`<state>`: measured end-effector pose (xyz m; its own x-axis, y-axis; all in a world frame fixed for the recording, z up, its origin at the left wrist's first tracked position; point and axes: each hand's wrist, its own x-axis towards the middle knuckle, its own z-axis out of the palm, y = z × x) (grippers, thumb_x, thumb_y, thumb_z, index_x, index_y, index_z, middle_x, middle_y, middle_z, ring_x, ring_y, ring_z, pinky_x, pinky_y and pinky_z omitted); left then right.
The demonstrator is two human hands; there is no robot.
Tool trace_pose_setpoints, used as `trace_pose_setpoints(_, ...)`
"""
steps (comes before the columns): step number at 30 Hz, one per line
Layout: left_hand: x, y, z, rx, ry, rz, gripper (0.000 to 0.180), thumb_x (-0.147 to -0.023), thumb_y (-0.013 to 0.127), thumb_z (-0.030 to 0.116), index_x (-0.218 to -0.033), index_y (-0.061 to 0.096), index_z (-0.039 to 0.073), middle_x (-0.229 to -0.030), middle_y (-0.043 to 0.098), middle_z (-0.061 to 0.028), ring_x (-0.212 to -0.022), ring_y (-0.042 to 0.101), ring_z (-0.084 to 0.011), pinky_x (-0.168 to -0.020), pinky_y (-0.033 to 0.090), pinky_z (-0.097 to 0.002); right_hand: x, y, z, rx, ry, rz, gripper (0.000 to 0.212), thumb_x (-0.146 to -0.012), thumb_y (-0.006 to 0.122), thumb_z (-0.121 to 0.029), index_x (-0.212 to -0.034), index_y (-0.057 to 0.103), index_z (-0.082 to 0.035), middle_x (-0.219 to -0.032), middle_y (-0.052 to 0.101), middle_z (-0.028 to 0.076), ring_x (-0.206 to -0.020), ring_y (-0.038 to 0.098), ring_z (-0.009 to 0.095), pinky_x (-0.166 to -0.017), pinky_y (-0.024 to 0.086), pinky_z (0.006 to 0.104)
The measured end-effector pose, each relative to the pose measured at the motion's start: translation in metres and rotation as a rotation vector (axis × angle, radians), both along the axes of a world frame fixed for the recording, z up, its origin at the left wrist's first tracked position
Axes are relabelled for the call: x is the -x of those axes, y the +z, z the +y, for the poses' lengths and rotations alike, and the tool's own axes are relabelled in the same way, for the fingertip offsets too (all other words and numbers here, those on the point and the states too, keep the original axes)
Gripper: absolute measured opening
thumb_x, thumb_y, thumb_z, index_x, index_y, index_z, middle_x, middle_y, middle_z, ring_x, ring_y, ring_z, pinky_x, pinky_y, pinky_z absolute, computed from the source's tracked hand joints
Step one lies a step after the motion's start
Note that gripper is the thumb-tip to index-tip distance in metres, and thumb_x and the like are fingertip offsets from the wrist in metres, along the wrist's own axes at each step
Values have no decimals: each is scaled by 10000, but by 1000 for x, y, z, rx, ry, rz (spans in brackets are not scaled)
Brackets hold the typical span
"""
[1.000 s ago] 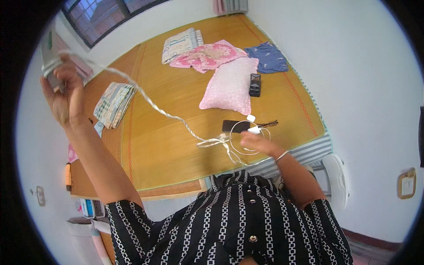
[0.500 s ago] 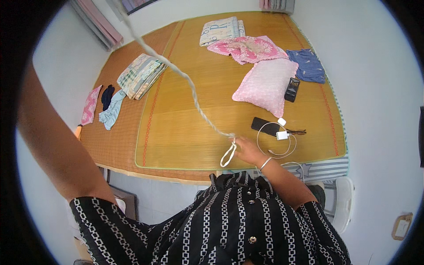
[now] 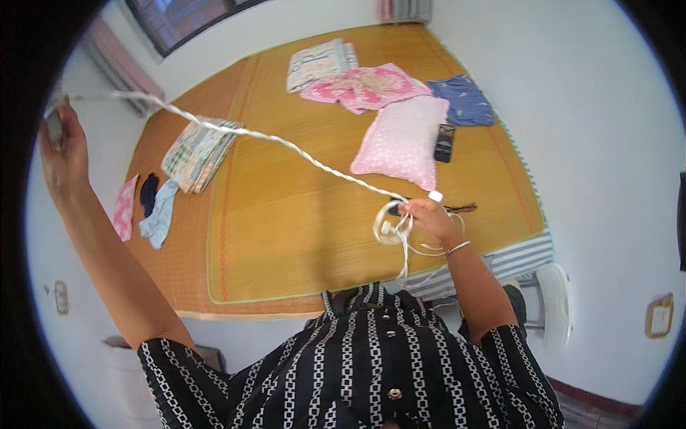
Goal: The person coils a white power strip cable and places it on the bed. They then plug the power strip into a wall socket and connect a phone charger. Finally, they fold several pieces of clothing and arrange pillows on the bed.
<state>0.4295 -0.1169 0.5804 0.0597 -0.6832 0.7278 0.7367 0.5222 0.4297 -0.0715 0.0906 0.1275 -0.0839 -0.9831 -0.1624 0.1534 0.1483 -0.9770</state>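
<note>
White twisted cord (image 3: 286, 145) stretches left of the pink pillow (image 3: 404, 136), pinched by your right hand (image 3: 431, 218); your left hand (image 3: 68, 166), farther left, has a grip I cannot tell.

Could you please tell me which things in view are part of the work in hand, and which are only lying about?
Part of the work:
- white twisted cord, running from the right hand toward the left hand
- pale object in the left hand, too blurred to identify

Lying about:
- pink pillow
- blue cloth
- pink patterned cloth
- folded checked cloth
</note>
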Motion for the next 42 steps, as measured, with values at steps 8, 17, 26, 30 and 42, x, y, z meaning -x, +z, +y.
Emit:
trace_pose_setpoints(8,81,-144,16,-272,34,-103,304,-873,579,143,-1090,493,-52,-1002,564,-163,-826,585,-177,-715,541,-254,127,182,18,354,-560,718,241,-849,569,-219,-972,596,-14,-793,621,83,-739,599,196,-659,477,323)
trace_pose_setpoints(17,254,-187,155,-430,-179,-627,558,-756,703,255,-1222,475,49,-998,573,-35,-756,565,-74,-599,494,-204,19,225,6,693,-142,817,502,-777,655,-166,-1221,482,-7,-1218,530,149,-1166,469,244,-987,352,347)
trace_pose_setpoints(26,258,-252,161,-97,342,-1126,382,-711,721,125,-1058,576,61,-940,591,-57,-830,576,-152,-697,476,-282,-35,170,43,287,393,544,268,-835,555,-125,-1079,546,-15,-864,619,78,-805,591,179,-700,451,340)
trace_pose_setpoints(30,255,-268,170,80,121,-1406,352,-682,740,144,-999,595,92,-890,595,-60,-832,570,-154,-715,459,-271,-11,205,41,681,513,1056,222,-824,572,-123,-1018,580,-16,-747,591,62,-677,560,94,-598,437,258)
trace_pose_setpoints(42,262,-302,163,-610,-456,-743,463,-699,665,85,-1128,495,51,-1007,530,-65,-738,535,-107,-546,457,-217,-43,77,32,66,463,92,289,-936,441,-262,-1009,553,-7,-694,568,50,-598,557,130,-592,464,280)
